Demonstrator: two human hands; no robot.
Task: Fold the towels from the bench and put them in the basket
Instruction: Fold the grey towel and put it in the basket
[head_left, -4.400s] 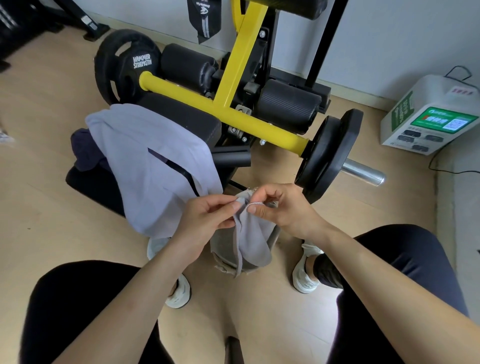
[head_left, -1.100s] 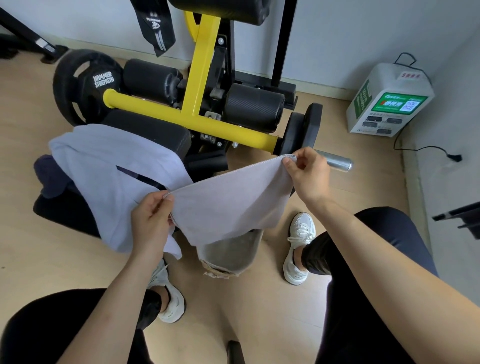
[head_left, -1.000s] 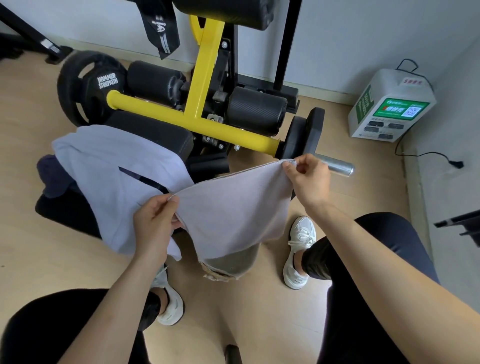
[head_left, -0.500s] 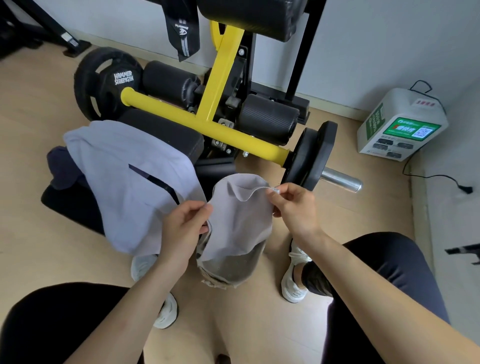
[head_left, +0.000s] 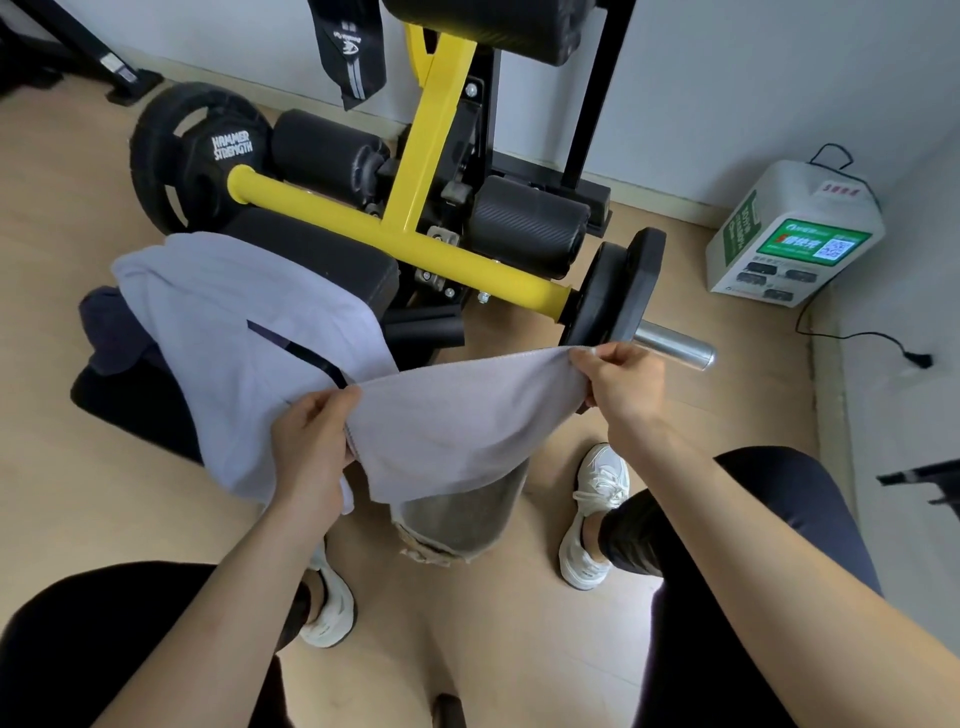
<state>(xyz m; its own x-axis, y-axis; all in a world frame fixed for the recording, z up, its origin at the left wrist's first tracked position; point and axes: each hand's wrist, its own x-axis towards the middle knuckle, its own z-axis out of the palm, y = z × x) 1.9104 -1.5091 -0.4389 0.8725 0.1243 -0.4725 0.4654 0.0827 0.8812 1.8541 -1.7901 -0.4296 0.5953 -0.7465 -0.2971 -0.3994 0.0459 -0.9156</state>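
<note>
A pale grey towel hangs stretched flat between my hands. My left hand grips its left end and my right hand pinches its right end. Directly below the towel stands a grey felt basket, its upper part hidden by the cloth. A larger lilac towel with a dark stripe lies draped over the black bench pad. A dark navy cloth is bunched at the bench's left end.
A yellow-framed weight machine with black rollers and plates stands behind the bench; a steel bar end sticks out near my right hand. A white charging box sits by the wall. My white shoes flank the basket on the wooden floor.
Half a second ago my hands were close together with the towel doubled and slack over the basket. Now they have moved apart and the towel is pulled out flat and taut.
</note>
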